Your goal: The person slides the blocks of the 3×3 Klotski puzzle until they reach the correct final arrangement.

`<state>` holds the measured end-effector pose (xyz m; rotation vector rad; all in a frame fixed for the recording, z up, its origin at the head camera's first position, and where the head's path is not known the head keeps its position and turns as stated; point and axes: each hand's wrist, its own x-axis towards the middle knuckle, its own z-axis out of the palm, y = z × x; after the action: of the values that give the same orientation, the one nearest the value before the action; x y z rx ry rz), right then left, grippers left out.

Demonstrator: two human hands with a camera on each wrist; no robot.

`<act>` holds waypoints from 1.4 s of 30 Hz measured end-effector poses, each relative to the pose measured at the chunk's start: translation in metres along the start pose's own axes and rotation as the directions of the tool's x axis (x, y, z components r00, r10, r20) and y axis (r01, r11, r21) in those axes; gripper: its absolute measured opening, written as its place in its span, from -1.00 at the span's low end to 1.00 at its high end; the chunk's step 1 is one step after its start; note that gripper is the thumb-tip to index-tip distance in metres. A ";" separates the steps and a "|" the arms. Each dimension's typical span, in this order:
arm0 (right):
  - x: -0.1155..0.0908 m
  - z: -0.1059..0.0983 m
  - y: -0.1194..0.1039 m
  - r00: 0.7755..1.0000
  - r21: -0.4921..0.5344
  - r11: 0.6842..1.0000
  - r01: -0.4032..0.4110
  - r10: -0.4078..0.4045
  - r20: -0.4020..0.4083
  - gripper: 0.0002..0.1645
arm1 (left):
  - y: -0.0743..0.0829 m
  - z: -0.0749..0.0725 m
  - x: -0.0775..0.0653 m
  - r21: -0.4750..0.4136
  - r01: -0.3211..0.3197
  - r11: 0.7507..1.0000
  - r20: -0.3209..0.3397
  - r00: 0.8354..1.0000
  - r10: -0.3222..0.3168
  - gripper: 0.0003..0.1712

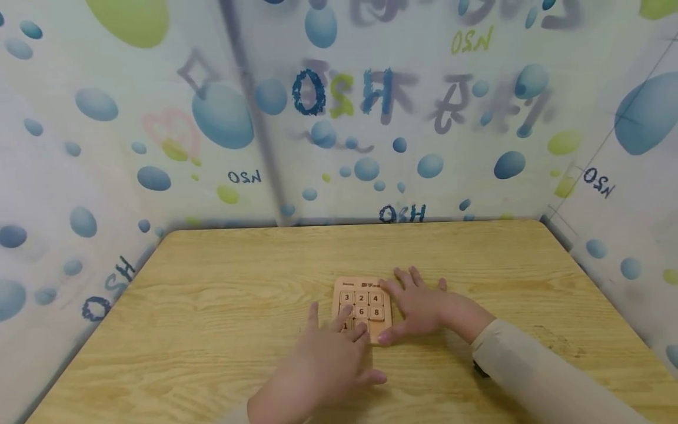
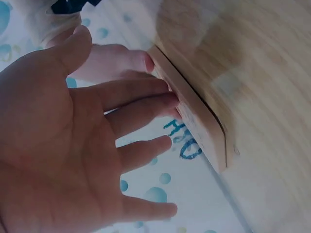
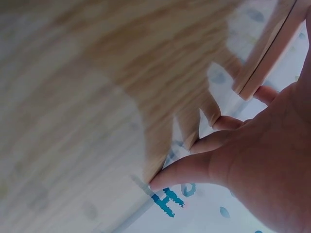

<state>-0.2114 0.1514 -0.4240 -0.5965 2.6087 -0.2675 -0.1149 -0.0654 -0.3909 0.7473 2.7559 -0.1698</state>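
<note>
A wooden sliding number puzzle (image 1: 391, 321) lies flat on the table. Tiles 3, 2 and 4 form its far row; 6 and 8 show in the middle row, 1 in the near row. The near right slot holds no tile. Over the near left part my left hand (image 1: 333, 359) reaches with spread, straight fingers, their tips on the tiles and hiding some numbers. My right hand (image 1: 424, 306) rests at the board's right side, thumb at the near right corner, index finger at the far right one. Its other fingertips touch the table beside the board (image 3: 272, 63).
The light wood-grain table (image 1: 212, 294) spreads around the board on all sides. Upright white panels (image 1: 360, 147) with blue and green drop patterns and lettering close off its back and sides. A dark band (image 1: 479, 369) shows under the right sleeve (image 1: 529, 365).
</note>
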 end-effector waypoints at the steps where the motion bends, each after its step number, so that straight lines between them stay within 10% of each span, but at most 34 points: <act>1: 0.000 0.000 0.000 1.000 0.001 1.000 0.000 0.000 0.001 0.56 | 0.002 0.000 0.002 -0.007 -0.016 1.000 -0.003 1.000 0.016 -0.02; 11: -0.004 0.004 0.005 1.000 0.008 1.000 -0.006 0.006 -0.004 0.55 | -0.009 0.000 0.015 -0.265 -0.133 0.955 0.027 0.989 0.145 -0.16; 22: -0.004 0.006 0.006 1.000 0.009 1.000 -0.004 0.005 -0.008 0.52 | -0.006 0.007 0.017 -0.260 -0.144 0.955 -0.003 0.989 0.148 -0.06; 29: -0.003 0.004 0.003 1.000 0.019 1.000 -0.006 0.006 -0.002 0.52 | -0.009 0.009 0.016 -0.105 -0.044 0.993 -0.025 0.999 0.041 0.06; 42: -0.002 -0.002 -0.002 1.000 -0.006 1.000 0.001 -0.001 -0.004 0.53 | -0.017 0.010 0.007 -0.154 0.052 0.987 -0.010 0.999 -0.054 0.14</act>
<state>-0.2099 0.1505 -0.4209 -0.5998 2.6139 -0.2608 -0.1272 -0.0785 -0.4024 0.6375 2.7645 0.0377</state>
